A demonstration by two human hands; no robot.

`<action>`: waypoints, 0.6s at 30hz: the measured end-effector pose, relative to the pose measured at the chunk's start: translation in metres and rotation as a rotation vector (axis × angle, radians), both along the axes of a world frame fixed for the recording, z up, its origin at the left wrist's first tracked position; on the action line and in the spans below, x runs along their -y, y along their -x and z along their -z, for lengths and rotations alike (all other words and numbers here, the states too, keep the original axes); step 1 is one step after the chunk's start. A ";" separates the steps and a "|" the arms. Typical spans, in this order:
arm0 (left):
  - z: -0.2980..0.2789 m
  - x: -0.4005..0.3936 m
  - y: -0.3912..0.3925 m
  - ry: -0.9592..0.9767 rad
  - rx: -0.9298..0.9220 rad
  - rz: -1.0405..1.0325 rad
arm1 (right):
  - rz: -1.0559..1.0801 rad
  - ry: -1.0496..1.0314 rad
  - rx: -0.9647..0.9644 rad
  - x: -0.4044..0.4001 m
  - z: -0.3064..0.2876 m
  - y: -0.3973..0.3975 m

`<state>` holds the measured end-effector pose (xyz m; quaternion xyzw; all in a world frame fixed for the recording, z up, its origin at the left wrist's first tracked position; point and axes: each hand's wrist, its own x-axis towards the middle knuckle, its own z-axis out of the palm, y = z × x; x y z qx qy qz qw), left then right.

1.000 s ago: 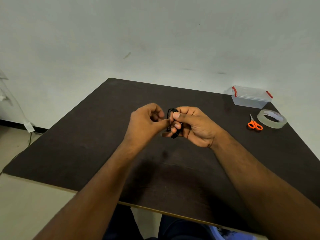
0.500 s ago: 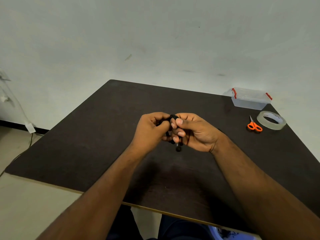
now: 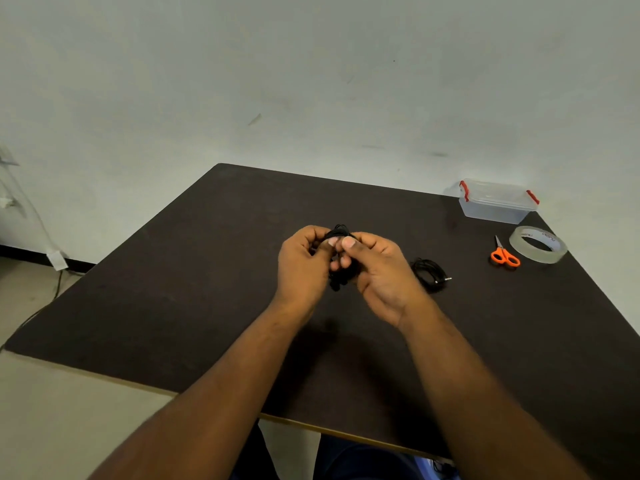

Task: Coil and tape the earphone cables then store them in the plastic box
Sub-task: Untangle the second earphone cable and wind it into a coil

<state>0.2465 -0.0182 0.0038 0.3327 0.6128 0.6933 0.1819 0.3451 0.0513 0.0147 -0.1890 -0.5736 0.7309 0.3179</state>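
Observation:
A black coiled earphone cable (image 3: 340,233) is pinched between my left hand (image 3: 304,268) and my right hand (image 3: 379,271) above the middle of the dark table (image 3: 173,289); its earbuds hang below my fingers. A second black earphone coil (image 3: 430,273) lies on the table just right of my right hand, its plug pointing right. The clear plastic box (image 3: 496,201) with red clips stands closed at the far right corner. A roll of clear tape (image 3: 538,243) and orange-handled scissors (image 3: 504,254) lie in front of the box.
The table's front edge runs close to my body; my legs show beneath it. A pale wall stands behind the table. White cables hang at the far left by the floor.
My hands shifted slightly toward the far side, still working the coil together. My right hand tilted up, uncovering the second coil on the table to its right.

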 end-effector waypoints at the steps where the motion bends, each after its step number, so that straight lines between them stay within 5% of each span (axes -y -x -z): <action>1: 0.002 -0.003 -0.002 0.005 -0.011 -0.049 | 0.096 -0.003 -0.023 0.008 0.006 0.005; 5: 0.009 -0.005 -0.010 0.042 -0.065 -0.152 | 0.345 0.032 -0.090 0.026 0.022 0.019; 11: 0.009 -0.003 -0.007 0.053 -0.032 -0.150 | 0.419 -0.019 -0.146 0.023 0.030 0.017; 13: 0.011 -0.002 -0.006 0.064 -0.019 -0.143 | 0.456 -0.225 -0.044 0.018 0.032 0.013; 16: 0.015 -0.004 -0.003 0.062 -0.002 -0.200 | 0.590 -0.801 0.251 0.012 0.040 0.011; 18: 0.017 -0.005 -0.003 0.050 0.012 -0.223 | 0.652 -0.921 0.341 0.008 0.044 0.011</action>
